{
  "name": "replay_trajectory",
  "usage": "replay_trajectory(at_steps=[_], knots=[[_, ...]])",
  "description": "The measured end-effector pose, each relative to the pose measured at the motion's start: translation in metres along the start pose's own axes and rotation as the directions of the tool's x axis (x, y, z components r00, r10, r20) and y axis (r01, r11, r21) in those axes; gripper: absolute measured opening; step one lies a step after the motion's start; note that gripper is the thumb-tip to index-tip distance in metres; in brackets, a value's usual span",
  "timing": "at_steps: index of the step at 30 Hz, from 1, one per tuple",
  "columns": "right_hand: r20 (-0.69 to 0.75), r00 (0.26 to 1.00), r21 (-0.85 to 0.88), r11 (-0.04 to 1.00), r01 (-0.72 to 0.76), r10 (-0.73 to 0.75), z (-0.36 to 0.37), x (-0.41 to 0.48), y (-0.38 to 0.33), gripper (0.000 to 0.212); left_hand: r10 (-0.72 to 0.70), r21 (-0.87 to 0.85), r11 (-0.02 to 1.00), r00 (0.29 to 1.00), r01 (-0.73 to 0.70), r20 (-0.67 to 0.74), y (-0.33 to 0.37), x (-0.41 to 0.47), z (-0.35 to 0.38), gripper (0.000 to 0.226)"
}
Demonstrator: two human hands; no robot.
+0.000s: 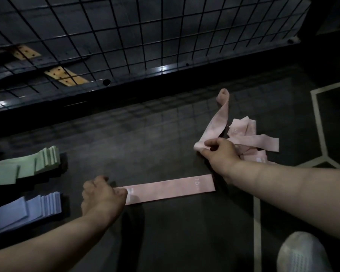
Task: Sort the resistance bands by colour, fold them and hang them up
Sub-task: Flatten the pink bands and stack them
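left hand: fingers curled in tight, pinching the left end of the flat pink band and holding it down on the floor
right hand: fingers are wrapping round the bent end of a loose pink band, whose other end is curling up toward the wire grid
pink pile: lying tangled just behind the right hand
green stack: sitting folded at far left, with the blue stack nearer the camera
writing: the flat pink band is showing "15" near its right end, and the rest is too blurry to read
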State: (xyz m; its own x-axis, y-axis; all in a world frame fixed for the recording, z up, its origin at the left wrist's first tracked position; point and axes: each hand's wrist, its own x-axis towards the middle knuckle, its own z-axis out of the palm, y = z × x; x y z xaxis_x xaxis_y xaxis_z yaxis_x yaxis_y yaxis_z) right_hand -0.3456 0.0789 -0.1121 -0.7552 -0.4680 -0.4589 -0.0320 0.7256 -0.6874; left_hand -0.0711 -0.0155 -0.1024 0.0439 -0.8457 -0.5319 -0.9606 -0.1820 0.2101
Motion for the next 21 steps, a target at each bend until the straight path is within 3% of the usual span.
replay_trajectory(at_steps=[2, 4, 6, 7, 9, 11, 13, 14, 16, 19, 21], knots=[[-0.011, 0.998, 0.04, 0.997, 0.067, -0.067, -0.003, -0.009, -0.006, 0.019, 0.171, -0.015, 0.985, 0.985, -0.172, -0.026, 0.006, 0.0, 0.0, 0.057], [0.078, 0.992, 0.09, 0.991, 0.097, -0.104, -0.004, -0.021, -0.013, 0.026, 0.336, -0.092, 0.937, 0.941, -0.338, -0.042, 0.016, 0.003, 0.004, 0.05], [0.249, 0.958, 0.116, 0.986, 0.118, -0.144, -0.003, -0.035, -0.017, 0.038, 0.384, -0.336, 0.878, 0.921, -0.34, 0.071, 0.036, 0.001, 0.006, 0.035], [0.336, 0.927, 0.135, 0.983, 0.125, -0.164, -0.002, -0.044, -0.02, 0.04, 0.37, -0.482, 0.842, 0.91, -0.243, 0.188, 0.048, -0.005, 0.004, 0.027], [0.47, 0.865, 0.156, 0.981, 0.115, -0.176, 0.003, -0.063, -0.026, 0.038, 0.307, -0.652, 0.751, 0.823, 0.098, 0.478, 0.07, -0.015, 0.004, 0.025], [0.58, 0.805, 0.198, 0.98, 0.006, -0.122, 0.006, -0.078, -0.03, 0.036, 0.262, -0.629, 0.668, 0.665, 0.398, 0.7, 0.083, -0.02, 0.002, 0.041], [0.665, 0.744, 0.268, 0.95, -0.158, -0.064, 0.008, -0.085, -0.034, 0.036, 0.297, -0.613, 0.622, 0.577, 0.487, 0.761, 0.087, -0.022, 0.004, 0.046], [0.683, 0.729, 0.284, 0.934, -0.216, -0.039, 0.008, -0.085, -0.036, 0.036, 0.306, -0.616, 0.625, 0.575, 0.479, 0.758, 0.088, -0.023, 0.005, 0.041], [0.669, 0.743, 0.252, 0.941, -0.227, 0.0, 0.007, -0.08, -0.037, 0.034, 0.268, -0.629, 0.665, 0.658, 0.403, 0.704, 0.087, -0.025, 0.006, 0.026], [0.567, 0.823, 0.11, 0.994, -0.02, -0.046, 0.003, -0.064, -0.033, 0.036, 0.278, -0.638, 0.683, 0.682, 0.354, 0.676, 0.082, -0.019, 0.003, 0.024], [0.58, 0.811, 0.04, 0.997, 0.062, -0.074, -0.003, -0.056, -0.029, 0.044, 0.279, -0.655, 0.662, 0.692, 0.363, 0.666, 0.08, -0.014, -0.001, 0.035]])
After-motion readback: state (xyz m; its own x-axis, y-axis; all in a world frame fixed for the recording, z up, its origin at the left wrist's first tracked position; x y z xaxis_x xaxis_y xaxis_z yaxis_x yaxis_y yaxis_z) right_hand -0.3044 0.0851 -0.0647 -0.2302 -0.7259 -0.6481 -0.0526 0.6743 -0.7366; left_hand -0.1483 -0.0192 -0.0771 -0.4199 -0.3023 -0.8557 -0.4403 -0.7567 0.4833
